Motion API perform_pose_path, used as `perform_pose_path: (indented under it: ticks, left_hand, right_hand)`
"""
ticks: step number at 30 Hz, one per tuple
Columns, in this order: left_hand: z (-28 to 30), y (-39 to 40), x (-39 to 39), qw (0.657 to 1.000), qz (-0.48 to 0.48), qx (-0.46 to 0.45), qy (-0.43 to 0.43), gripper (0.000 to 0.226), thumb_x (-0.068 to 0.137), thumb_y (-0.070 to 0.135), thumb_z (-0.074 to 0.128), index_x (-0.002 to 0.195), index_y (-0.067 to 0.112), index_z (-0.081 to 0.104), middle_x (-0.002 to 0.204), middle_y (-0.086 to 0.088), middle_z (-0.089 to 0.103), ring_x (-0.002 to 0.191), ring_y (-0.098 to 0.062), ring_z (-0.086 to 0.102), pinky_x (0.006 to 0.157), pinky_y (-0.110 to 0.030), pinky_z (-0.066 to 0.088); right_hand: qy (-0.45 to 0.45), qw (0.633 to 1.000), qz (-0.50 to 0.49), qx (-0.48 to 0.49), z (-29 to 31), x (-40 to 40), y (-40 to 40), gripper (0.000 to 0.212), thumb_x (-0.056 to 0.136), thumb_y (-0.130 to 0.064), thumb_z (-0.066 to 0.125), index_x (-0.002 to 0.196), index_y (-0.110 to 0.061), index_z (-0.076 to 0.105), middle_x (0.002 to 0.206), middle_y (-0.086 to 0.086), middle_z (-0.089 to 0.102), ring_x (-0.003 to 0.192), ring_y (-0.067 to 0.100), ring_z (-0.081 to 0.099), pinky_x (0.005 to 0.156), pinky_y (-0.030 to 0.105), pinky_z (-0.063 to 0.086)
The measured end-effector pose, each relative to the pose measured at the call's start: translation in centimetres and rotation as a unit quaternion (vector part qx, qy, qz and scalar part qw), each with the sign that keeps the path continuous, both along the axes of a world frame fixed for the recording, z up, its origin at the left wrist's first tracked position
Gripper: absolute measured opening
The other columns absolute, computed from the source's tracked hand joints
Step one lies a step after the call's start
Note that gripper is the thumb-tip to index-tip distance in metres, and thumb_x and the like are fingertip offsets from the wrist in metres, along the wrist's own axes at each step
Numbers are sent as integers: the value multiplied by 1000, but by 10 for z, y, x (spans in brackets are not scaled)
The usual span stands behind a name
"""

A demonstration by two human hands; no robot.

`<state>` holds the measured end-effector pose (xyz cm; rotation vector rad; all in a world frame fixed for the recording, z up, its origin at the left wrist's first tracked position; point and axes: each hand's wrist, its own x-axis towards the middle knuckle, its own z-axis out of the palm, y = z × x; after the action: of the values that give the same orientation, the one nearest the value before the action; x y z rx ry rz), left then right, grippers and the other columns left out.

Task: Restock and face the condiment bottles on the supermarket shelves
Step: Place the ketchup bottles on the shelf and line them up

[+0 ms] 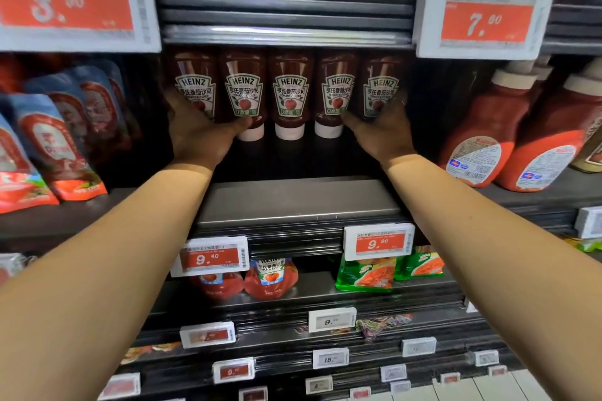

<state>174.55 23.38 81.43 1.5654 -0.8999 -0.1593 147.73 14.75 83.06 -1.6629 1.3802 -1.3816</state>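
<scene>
Shelf [293, 202]: front half bare, five Heinz ketchup bottles [291, 94] set deep, caps down. Left hand [198, 137] and right hand [381, 133] each wrap an end bottle. Risk: uneven pull tips the narrow-capped middle bottles, domino forward.

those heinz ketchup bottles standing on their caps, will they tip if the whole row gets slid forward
Probably tippy: each Heinz bottle stands on a narrow white cap under a wider body. They look full, so fairly heavy. The left hand and right hand bracketing the row should help.

Dark red ketchup bottles [291, 91] are fitted with white caps and green-edged white labels. Price tags [487, 23] are printed orange-red.
</scene>
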Motion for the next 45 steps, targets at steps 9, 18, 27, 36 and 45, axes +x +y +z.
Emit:
perform_pose_path:
  ticks: [9, 18, 27, 36, 45]
  left_hand:
    - [4, 5, -6, 1000, 14, 15, -5, 111, 58, 35, 98, 145, 14, 32, 143, -6, 54, 120, -10, 56, 98, -17, 38]
    - [7, 10, -6, 1000, 12, 21, 5, 110, 57, 34, 99, 143, 13, 34, 142, -5, 55, 122, -13, 57, 103, -21, 43]
    - [15, 37, -3, 991, 38, 125, 40, 100, 66, 28, 90, 147, 10, 34, 149, -15, 47, 136, -34, 48, 110, -35, 41]
    - [-2, 73, 8, 989, -91, 91, 74, 26, 78, 13, 83, 100, 19, 69, 107, -7, 70, 107, -29, 66, 98, -39, 53]
    - [10, 140, 6, 971, -219, 93, 1, 18, 86, 10, 77, 94, 26, 74, 97, -2, 76, 98, -20, 71, 91, -35, 56]
  right_hand:
    - [43, 999, -22, -7, -2, -2, -4, 75, 91, -16, 73, 151, -3, 29, 142, 16, 57, 131, 30, 56, 110, 41, 45]
    - [24, 999, -21, 16, -4, -5, -4, 76, 85, -22, 81, 147, -9, 37, 138, 9, 62, 128, 26, 59, 108, 38, 48]
    - [94, 993, -55, 43, -2, -15, 12, 94, 79, -37, 84, 151, -7, 31, 143, 11, 59, 130, 30, 58, 109, 37, 47]
    - [210, 974, -63, 64, -2, -41, 82, 61, 83, -29, 80, 138, -14, 58, 133, 9, 67, 122, 28, 62, 98, 24, 44]
    - [297, 951, -18, -82, -11, -55, 162, 9, 93, -23, 64, 96, -22, 73, 91, -5, 74, 90, 20, 67, 78, 29, 46]
